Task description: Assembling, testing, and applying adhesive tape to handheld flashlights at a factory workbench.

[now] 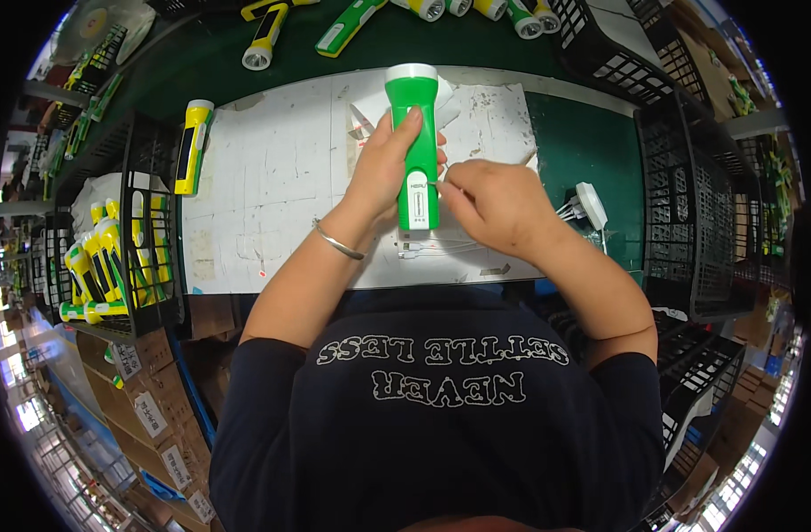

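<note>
My left hand is wrapped round a green flashlight with a white head rim, its thumb lying along the body. The flashlight points away from me above the white work sheet, its white label panel at the near end. My right hand is closed in a pinch at the flashlight's right side, beside that panel. Whatever its fingertips hold, if anything, is too small to make out. Just below the flashlight lies a white cable on the sheet.
A yellow flashlight lies at the sheet's left edge. Black crates stand on both sides; the left crate holds several yellow flashlights. More flashlights lie along the far side of the green table. A white plug with wires sits at right.
</note>
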Available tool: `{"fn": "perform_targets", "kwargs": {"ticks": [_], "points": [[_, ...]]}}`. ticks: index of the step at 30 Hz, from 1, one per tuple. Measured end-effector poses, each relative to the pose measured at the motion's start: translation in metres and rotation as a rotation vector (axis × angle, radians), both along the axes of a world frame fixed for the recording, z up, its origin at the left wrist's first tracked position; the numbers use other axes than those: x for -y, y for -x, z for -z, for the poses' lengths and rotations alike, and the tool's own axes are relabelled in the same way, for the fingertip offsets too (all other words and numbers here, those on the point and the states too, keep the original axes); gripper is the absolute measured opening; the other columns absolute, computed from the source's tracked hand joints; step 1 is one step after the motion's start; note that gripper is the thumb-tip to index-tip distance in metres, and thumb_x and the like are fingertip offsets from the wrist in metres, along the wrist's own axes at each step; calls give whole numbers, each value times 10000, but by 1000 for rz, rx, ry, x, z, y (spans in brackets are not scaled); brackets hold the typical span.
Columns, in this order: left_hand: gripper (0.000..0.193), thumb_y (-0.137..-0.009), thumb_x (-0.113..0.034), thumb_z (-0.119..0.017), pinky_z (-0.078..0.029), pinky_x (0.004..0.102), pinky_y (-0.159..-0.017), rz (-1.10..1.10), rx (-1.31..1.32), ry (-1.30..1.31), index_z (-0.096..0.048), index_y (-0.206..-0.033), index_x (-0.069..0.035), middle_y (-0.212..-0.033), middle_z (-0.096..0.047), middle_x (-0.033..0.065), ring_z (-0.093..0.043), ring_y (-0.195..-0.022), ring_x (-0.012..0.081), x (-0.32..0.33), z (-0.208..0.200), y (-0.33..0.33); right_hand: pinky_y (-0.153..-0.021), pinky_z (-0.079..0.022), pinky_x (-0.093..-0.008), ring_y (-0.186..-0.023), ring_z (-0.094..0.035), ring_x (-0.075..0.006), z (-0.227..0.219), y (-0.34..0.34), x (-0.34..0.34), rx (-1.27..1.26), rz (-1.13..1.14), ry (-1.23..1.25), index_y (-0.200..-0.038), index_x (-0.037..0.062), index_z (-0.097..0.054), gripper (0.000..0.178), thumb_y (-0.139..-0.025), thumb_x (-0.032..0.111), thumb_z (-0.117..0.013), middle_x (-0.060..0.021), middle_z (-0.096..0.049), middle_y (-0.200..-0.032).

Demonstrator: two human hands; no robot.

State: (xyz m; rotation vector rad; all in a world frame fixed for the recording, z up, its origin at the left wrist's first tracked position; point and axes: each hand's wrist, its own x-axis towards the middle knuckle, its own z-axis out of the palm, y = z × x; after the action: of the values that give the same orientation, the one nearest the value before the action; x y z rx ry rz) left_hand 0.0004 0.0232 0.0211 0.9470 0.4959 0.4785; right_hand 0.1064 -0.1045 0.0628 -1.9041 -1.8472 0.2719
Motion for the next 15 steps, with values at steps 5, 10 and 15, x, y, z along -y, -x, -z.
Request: {"fn": "perform_targets", "kwargs": {"ticks": [5, 10, 15], "points": [[309, -954, -325, -460, -516, 284, -561, 15, 7, 157, -416, -1121, -69, -855, -556, 97, -580, -674, 153, 13, 8, -4, -550, -477, -404, -618, -601, -303, 3, 3, 5, 46, 101, -4, -785, 57, -605, 231, -844, 271, -539, -98, -618, -712], [330, -947, -350, -465, -525, 315, -564, 85, -34, 380, -415, -1110, -68, -872, -552, 117, -589, -707, 189, 19, 13, -12, -492, -399, -264, -563, -536, -109, 36, -14, 15, -796, 140, 296, -831, 50, -620, 344, -796, 387, -675, -2, -584, -686], [441, -939, -433, -440, -523, 310, -634, 141, -129, 315, -481, -1048, -7, -882, -592, 131, -605, -801, 209, 36, 17, -17, -389, -236, -206, -464, -348, -37, 59, 13, 29, -1592, 258, 445, -1062, 66, -499, 364, -830, 297, -660, 26, -505, -735]]}}
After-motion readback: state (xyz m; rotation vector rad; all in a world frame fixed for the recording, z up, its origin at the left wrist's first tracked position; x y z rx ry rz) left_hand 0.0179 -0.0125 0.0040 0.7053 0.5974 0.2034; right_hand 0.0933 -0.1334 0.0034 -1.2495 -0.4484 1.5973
